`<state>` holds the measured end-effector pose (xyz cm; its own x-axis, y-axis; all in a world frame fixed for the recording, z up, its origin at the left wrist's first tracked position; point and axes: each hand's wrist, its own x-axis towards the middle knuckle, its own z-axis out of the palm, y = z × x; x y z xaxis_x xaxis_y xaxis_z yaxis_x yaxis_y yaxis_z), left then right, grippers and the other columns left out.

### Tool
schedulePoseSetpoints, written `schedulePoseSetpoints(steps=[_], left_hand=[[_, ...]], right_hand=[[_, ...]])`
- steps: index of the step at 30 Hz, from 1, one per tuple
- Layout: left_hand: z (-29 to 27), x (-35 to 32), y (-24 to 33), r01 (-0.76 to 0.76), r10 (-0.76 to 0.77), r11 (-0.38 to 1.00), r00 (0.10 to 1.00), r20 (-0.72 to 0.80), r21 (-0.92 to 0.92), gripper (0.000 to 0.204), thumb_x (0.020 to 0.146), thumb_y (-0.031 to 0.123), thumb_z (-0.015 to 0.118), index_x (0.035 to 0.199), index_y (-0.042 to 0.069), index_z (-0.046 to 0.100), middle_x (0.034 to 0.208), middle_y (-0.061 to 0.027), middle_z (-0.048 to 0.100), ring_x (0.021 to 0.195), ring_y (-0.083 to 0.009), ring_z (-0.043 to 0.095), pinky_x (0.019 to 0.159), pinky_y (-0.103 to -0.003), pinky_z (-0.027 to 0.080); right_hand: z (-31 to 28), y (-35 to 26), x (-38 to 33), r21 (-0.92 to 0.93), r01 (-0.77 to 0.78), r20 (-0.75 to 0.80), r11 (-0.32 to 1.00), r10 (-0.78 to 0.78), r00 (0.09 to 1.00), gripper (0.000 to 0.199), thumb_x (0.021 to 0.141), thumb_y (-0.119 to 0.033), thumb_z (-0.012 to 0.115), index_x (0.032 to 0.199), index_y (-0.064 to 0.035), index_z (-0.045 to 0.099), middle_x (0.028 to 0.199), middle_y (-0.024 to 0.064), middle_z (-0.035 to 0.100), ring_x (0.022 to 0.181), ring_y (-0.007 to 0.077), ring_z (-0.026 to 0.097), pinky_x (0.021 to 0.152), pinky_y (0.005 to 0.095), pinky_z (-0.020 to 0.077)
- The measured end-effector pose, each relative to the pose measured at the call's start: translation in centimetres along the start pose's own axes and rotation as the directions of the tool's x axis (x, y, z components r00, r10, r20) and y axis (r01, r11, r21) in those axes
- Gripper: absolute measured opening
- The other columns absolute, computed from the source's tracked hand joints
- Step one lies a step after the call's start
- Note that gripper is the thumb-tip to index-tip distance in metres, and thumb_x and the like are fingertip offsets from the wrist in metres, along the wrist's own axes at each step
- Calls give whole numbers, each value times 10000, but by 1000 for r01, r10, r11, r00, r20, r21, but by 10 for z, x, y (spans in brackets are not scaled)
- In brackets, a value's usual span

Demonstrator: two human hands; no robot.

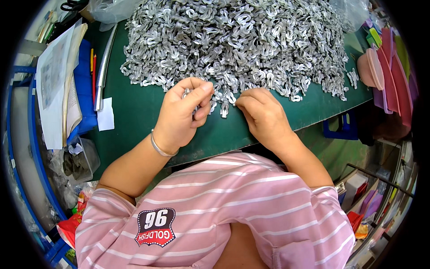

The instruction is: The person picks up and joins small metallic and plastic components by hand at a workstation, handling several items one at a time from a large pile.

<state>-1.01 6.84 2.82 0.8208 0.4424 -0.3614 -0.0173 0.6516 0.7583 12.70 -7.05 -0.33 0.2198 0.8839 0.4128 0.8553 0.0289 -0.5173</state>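
Left hand [180, 110] clasps metal links [186, 93], right hand's [266, 115] grip unclear, pile [237, 45] just beyond both.

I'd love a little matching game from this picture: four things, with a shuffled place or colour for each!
Things:
1. Silvery pieces
2. Bangle
3. Tub
4. Paper slip

Places and colours:
A. Pale pink, at the table's right end
B. Around the left wrist
C. White, near the table's left side
D. Mostly in a big heap

Right pairs: 1-D, 2-B, 3-A, 4-C.
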Motion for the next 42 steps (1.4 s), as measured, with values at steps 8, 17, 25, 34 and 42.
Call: schedulePoseSetpoints(steps=[8,17,25,34,42], left_hand=[[-8,-5,-12,-79,79,993,997,1,85,90,836,113,598,824,35,555,623,30,469,491,-15,378,402,-165,256],[-5,-6,-17,-260,258,804,963,81,535,256,740,37,682,983,-6,615,749,5,571,713,-54,501,673,-192,415],[-8,-8,-17,-514,423,635,856,297,577,130,715,25,701,823,11,631,809,-60,609,730,-116,560,667,-238,445],[-6,-12,-17,-507,433,639,858,275,578,145,743,42,683,877,10,637,827,-65,617,720,-104,555,637,-220,440],[-2,-11,-15,-58,39,954,997,68,293,215,832,81,591,1008,-44,596,799,-85,620,526,-84,525,396,-170,367]], right_hand=[[0,-12,6,-76,-13,-23,997,11,1000,136,691,-4,629,813,-24,573,832,102,558,724,290,531,632,346,455],[-14,-15,1,797,-534,305,281,576,759,90,814,21,573,900,26,603,800,69,614,691,135,618,613,256,527],[-2,-10,-2,927,-374,330,18,435,838,101,782,74,587,879,56,605,942,148,587,806,193,612,723,290,539],[2,-11,-6,910,-189,33,369,390,920,213,736,136,586,918,31,547,969,127,553,836,150,560,738,256,479],[3,-34,5,826,-4,-186,563,279,942,475,690,163,593,1048,-38,354,946,129,523,838,154,546,753,267,460]])
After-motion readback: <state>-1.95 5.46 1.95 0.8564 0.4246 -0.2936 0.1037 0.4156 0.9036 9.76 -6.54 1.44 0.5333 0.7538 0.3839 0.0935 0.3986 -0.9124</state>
